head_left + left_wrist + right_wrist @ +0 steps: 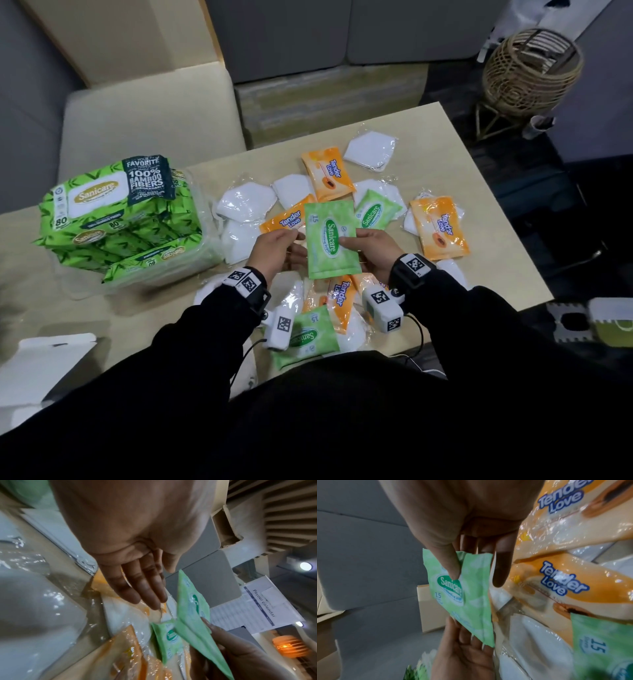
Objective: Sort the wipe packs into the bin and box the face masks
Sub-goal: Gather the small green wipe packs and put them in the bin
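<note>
A small green Sanicare wipe pack (330, 240) (192, 615) (471, 595) is held above the pile at the table's middle. My right hand (363, 245) (476, 580) pinches its right side, thumb on the printed face. My left hand (291, 240) (163, 588) reaches its left edge with straight fingers under the pack. Orange Tender Love packs (329, 173), other green packs (376, 210) and bagged white face masks (246, 202) lie scattered below. A clear bin (137, 277) at the left holds large green Sanicare packs. An open white box (44, 359) sits at the lower left.
The tan table (479, 212) ends at the right and at the far side. A beige chair cushion (147, 113) stands behind the bin. A wicker basket on a stand (531, 68) is on the floor at the far right.
</note>
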A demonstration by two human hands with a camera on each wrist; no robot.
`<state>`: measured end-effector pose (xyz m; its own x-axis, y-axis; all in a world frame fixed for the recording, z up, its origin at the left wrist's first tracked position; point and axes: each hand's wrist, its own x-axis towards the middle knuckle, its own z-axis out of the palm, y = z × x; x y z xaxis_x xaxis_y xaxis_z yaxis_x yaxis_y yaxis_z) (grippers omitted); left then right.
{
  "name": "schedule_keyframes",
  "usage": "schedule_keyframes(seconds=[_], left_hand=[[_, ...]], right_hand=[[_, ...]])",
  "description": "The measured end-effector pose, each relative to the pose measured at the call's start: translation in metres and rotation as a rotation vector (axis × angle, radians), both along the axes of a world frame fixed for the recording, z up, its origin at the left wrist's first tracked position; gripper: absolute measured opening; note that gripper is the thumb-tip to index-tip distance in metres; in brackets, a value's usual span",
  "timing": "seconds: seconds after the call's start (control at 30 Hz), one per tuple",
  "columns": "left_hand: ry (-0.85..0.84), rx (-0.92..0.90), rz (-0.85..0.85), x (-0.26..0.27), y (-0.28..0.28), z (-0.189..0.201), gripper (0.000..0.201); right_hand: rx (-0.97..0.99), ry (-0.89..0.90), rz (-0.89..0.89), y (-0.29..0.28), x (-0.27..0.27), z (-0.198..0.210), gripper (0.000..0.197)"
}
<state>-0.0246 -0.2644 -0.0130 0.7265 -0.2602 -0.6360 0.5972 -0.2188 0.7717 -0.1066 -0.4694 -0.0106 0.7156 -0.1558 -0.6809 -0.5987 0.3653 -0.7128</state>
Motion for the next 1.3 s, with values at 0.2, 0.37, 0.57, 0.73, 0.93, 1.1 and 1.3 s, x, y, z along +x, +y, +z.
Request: schedule_keyframes(seconds=[0.2,0.37,0.57,0.73,0.93,1.1,1.3], left_hand=[[0.037,-0.055,-0.164,-0.002,-0.021,-0.003,0.032],[0.013,0.003,-0.105,0.005,-0.047,0.0,0.037],[0.05,0.014,0.057,0.014,-0.024,-0.013,0.021],[0.126,-0.006,0.203,0.019,0.0,-0.017,0.015],[0.244,-0.048,0.322,0.023,0.014,-0.023,0.03],[0.246,-0.119,0.346,0.019,0.022,-0.026,0.028],[0.274,-0.171,0.435,0.016,0.028,-0.036,0.032]], right_hand=[[-0.023,0.063,0.035,-0.021,-0.007,-0.012,0.021],[-0.263,0.047,0.207,-0.035,0.002,-0.006,0.022],[-0.709,0.18,-0.151,-0.07,0.021,-0.026,0.04],[-1.27,-0.115,0.543,-0.078,0.051,-0.035,0.059],[-1.5,-0.2,1.305,-0.076,0.095,-0.017,0.063],[-1.628,-0.092,1.498,-0.072,0.117,-0.01,0.049],[-1.485,0.016,1.32,-0.089,0.118,-0.003,0.047]])
